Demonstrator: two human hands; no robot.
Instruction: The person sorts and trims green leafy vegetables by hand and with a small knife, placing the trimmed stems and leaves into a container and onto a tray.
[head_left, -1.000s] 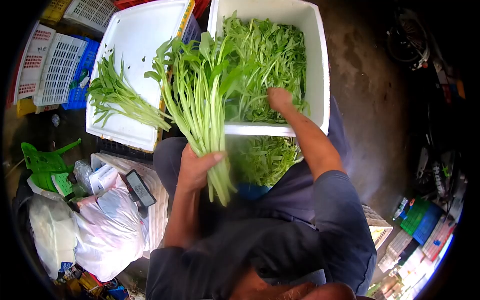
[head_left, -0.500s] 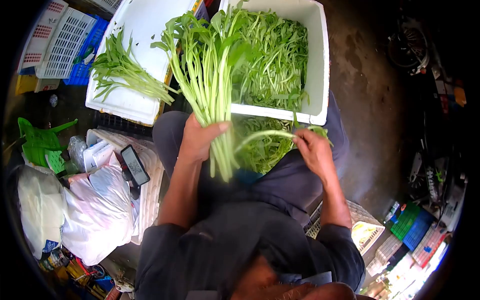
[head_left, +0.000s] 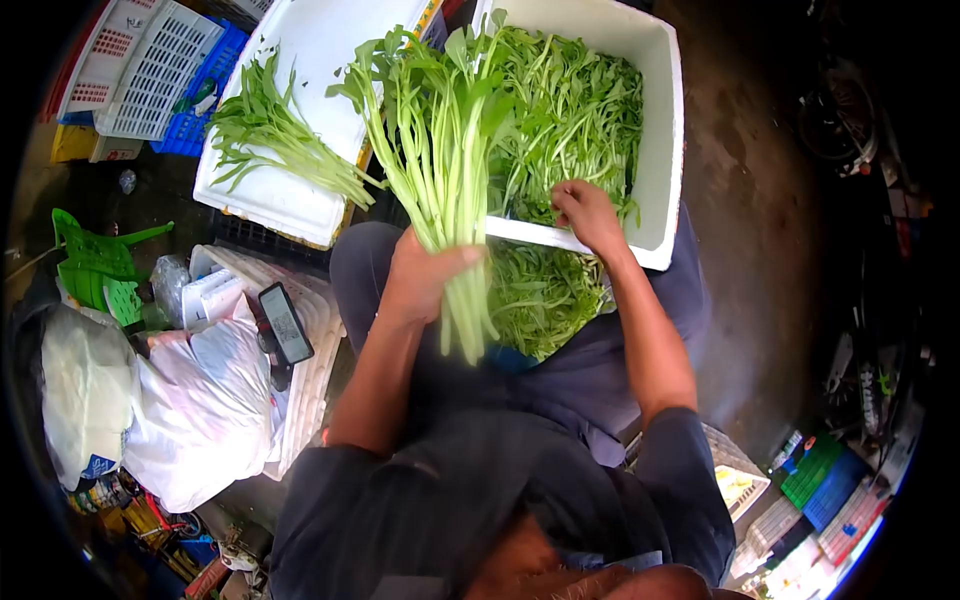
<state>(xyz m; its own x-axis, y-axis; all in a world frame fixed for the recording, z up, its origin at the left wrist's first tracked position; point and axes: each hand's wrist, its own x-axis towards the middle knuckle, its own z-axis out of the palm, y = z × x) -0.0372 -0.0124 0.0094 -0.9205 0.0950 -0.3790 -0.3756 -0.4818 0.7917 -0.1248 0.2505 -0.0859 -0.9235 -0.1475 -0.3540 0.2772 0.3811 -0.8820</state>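
A bunch of leafy green stems [head_left: 440, 170] is held up at the front of the body, and the grip of the left hand [head_left: 428, 278] is clamped around its lower part, with the thumb pressed across. Because only this low part is held, the long leafy tops may spread or lean over if the thumb is loosened; if it is pressed too strongly, the pale stems could be bruised. The cut ends hang free beside a heap of greens [head_left: 545, 295] between the knees, so a slipped stem could be lost among these. Farther forward, the right hand [head_left: 588, 215] is placed over the front rim of the white foam box [head_left: 657, 150], with its fingers curled; whether a stem is pinched there cannot be told. If the rim is pushed by the forearm, the box might be shifted, since its support is not seen. Inside it, greens [head_left: 570, 110] lie crossed in a thick mass, and by a hasty pull several could be dragged out or torn. To the left, a smaller bunch [head_left: 275, 135] is laid on a white foam board [head_left: 322, 110], its stem ends sticking out past the edge; if these are brushed by the held bunch, it could be tipped to the floor.
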